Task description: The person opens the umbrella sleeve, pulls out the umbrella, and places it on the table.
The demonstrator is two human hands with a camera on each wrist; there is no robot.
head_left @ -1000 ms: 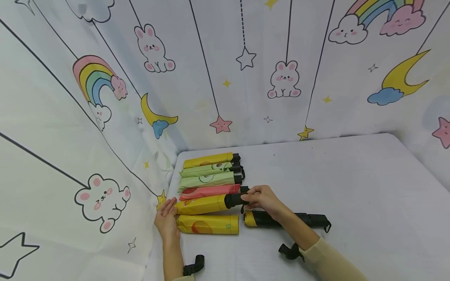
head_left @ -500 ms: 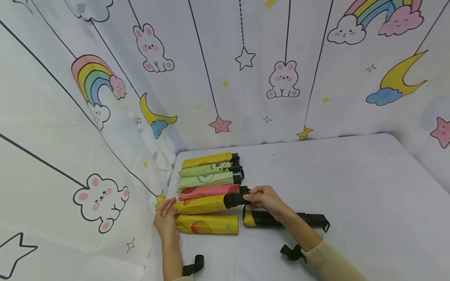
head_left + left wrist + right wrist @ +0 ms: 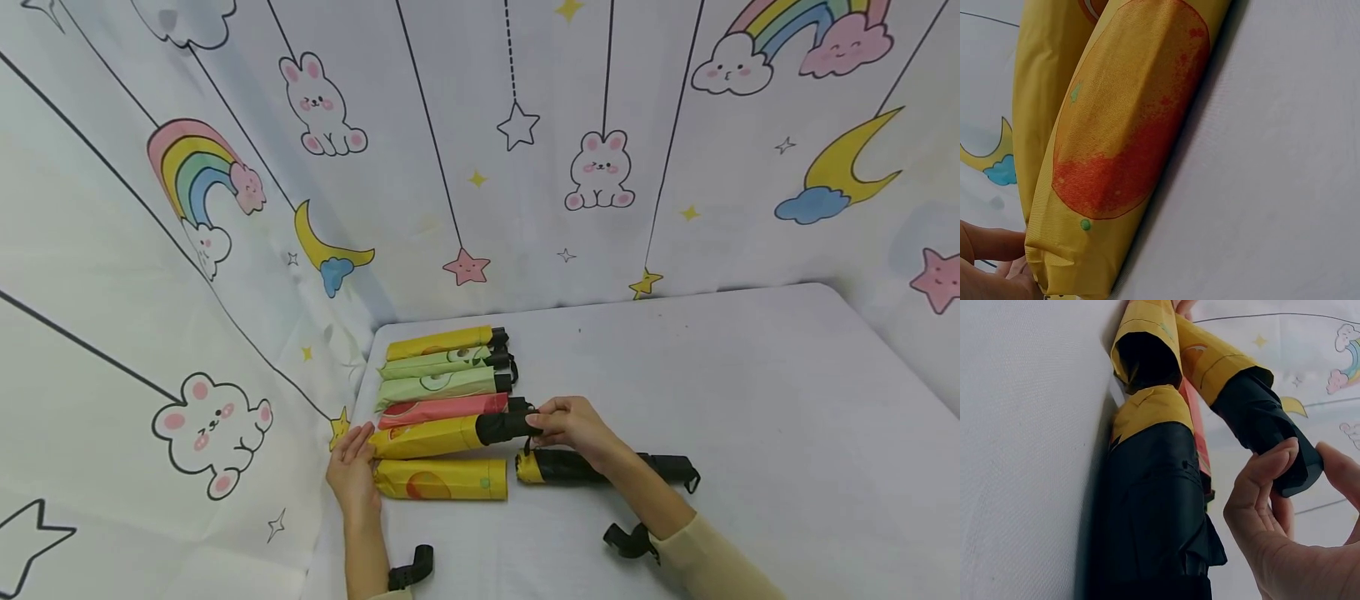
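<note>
My right hand pinches the black end of a yellow-sleeved folding umbrella between thumb and fingers. That black end sticks out of the sleeve and tilts up off the table, as the right wrist view shows. At the sleeve's other end, the fingers of my left hand grip the yellow fabric; part of this grip is hidden in the left wrist view. Just in front lies a loose yellow sleeve printed with an orange-red fruit, its mouth dark and hollow. A black folded umbrella with a yellow band lies right of that mouth, under my right forearm.
Behind the held umbrella, a red sleeved umbrella, two green ones including this avocado-print umbrella, and a yellow umbrella lie in a row. A printed curtain hangs behind the white table.
My right hand has shifted slightly right, and a bit more of the umbrella's black end shows beyond the sleeve. My left hand stays at the sleeve's left end.
</note>
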